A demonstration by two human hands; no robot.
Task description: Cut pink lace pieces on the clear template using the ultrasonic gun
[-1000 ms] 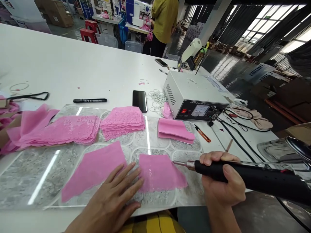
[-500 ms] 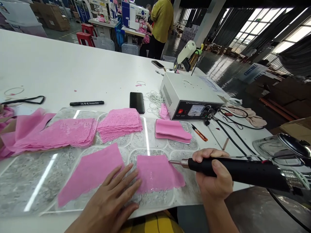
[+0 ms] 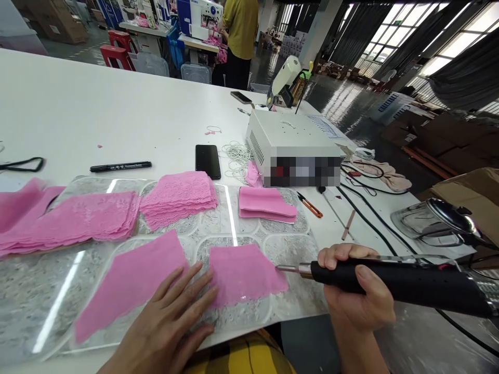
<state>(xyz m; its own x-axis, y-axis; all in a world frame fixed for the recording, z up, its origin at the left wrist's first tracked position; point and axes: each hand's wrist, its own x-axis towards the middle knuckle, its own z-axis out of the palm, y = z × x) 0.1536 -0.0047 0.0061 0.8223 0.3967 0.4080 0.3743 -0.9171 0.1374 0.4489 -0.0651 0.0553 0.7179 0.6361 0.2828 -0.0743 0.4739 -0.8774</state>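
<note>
My right hand (image 3: 356, 283) is wrapped round the black handle of an ultrasonic welding gun (image 3: 413, 283), whose thin metal tip points left. That tip meets the slanted right edge of a small pink fabric piece (image 3: 244, 272) lying flat. Palm down and fingers spread, my left hand (image 3: 175, 311) rests between this piece and a larger pink fabric piece (image 3: 134, 280), its fingertips touching the edges of both. Behind them lie a stack of pink lace pieces (image 3: 181, 197) and a folded pink piece (image 3: 267, 202). Further lace (image 3: 86, 218) is heaped at the left.
A grey control box (image 3: 292, 130) with cables stands at the back right. Nearby are orange thread snips (image 3: 311, 205), a phone (image 3: 208, 161), a marker (image 3: 120, 167) and tangled thread (image 3: 237, 156). A lidded glass jar (image 3: 432, 223) sits right. One person (image 3: 240, 31) stands beyond the table.
The gun's tip has slid down and right along the small piece's slanted edge. My left hand keeps its place on the fabric. The whole view has shifted slightly.
</note>
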